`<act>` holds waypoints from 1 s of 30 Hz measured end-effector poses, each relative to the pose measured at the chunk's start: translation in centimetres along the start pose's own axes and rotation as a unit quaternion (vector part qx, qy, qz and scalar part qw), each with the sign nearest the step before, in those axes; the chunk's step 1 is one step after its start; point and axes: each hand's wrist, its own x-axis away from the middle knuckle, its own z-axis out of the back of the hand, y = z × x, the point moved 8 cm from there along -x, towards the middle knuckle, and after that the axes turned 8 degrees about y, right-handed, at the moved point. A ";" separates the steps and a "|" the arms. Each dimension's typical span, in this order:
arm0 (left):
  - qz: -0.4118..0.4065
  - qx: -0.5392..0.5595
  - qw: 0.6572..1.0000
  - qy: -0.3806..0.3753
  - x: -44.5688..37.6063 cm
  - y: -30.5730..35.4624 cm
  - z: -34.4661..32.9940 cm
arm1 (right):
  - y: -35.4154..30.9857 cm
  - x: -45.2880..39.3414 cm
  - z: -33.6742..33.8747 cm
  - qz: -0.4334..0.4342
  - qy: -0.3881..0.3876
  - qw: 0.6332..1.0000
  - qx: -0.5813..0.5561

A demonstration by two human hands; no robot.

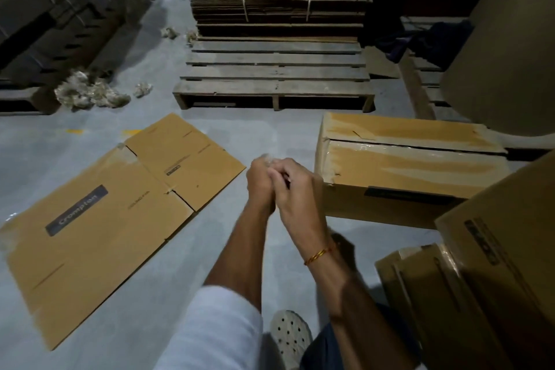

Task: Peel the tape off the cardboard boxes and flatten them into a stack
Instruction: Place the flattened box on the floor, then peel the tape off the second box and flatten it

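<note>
left hand (260,186), right hand (295,189) — pressed together, gripping tape wad (266,158)

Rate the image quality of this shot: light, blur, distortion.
Head view: the floor and flattened box are evenly lit, the stacked cardboard at the back sinks into darkness; the hands are slightly motion-blurred; wide-angle bending curves the pallet edges.

"Crompton" on the flattened box's (99,219) dark label (76,210).

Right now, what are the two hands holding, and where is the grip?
Both hands, left hand and right hand, are pressed together around a small pale wad, probably peeled tape. Only its top shows above the fingers, so the exact grip cannot be told.
</note>
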 end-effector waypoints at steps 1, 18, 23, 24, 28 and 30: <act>0.061 0.006 0.998 0.000 -1.3 -1.3 -0.3 | -0.8 0.0 0.4 0.026 0.015 1.000 0.004; 0.261 -0.154 0.946 -0.118 -5.2 -19.5 5.7 | 27.4 -12.6 -5.6 -0.084 -0.307 0.887 0.335; 0.230 -0.145 0.960 -0.071 -6.1 -22.0 4.3 | 29.0 -15.8 -7.9 -0.085 -0.297 0.882 0.356; 0.236 -0.134 0.959 -0.083 -6.0 -22.2 3.9 | 29.1 -16.1 -8.1 -0.079 -0.302 0.873 0.374; 0.254 -0.053 0.960 -0.103 -6.1 -23.0 3.6 | 28.8 -17.3 -8.2 -0.022 -0.327 0.843 0.427; 0.234 -0.038 0.963 -0.124 -5.8 -22.5 3.6 | 27.2 -17.9 -8.0 0.010 -0.361 0.827 0.430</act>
